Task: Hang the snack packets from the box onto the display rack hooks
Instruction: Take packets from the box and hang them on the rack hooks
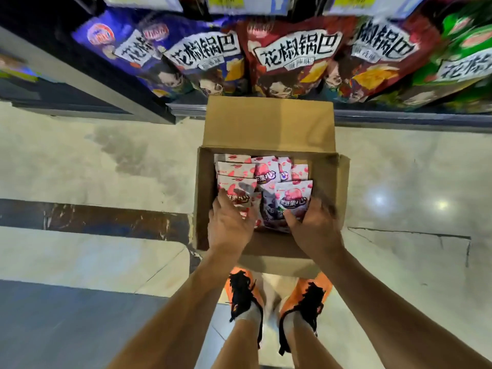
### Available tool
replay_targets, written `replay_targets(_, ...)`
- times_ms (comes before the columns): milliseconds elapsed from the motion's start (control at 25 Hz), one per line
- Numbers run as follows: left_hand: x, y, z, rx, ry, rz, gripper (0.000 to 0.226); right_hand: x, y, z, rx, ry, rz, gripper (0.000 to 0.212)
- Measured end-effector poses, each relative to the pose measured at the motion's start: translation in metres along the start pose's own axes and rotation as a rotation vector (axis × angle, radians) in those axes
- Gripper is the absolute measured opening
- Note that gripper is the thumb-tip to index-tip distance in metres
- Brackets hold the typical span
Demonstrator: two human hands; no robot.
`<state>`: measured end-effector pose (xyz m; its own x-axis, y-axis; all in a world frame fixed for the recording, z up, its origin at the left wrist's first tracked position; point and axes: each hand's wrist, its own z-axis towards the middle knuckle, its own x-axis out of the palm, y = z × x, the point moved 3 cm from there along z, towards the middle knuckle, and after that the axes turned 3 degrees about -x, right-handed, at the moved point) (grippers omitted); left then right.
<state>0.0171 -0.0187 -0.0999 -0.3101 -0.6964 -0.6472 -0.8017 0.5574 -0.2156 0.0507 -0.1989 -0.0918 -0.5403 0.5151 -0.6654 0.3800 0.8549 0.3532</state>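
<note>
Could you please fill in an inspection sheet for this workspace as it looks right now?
Surface: polished floor, dark stripe across it.
Job's things: open cardboard box on the floor, holding many pink packets; rack hooks not seen.
Clutter: nothing seen.
Grips: left hand holds the left packet; right hand holds the right packet.
Cables: nothing seen.
Surroundings: large snack bags displayed above the box; orange shoes below it.

Open box (269,123) on floor (106,161) below far hanging bags (290,57): left hand (229,227) grips near-left packet (238,194), right hand (315,227) grips near-right packet (292,197).
</note>
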Motion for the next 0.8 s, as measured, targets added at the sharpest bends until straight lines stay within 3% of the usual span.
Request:
replay_targets(160,0.033,0.022,0.05,-0.105,-0.029,-0.152,0.102,0.036,-0.019,0.041,0.179,0.08,0.183,0.068)
replay_targets(360,0.063,0.036,0.096,-0.184,-0.007,-0.185,0.098,0.073,-0.033,0.081,0.287,0.099,0.204,0.083)
replay_targets(640,0.074,0.038,0.108,-0.222,-0.064,-0.104,0.075,0.095,-0.046,0.089,0.239,-0.013,0.103,0.048)
replay_targets(800,0.066,0.036,0.099,-0.171,-0.086,-0.071,0.057,0.096,-0.042,0.081,0.14,0.088,0.097,0.049)
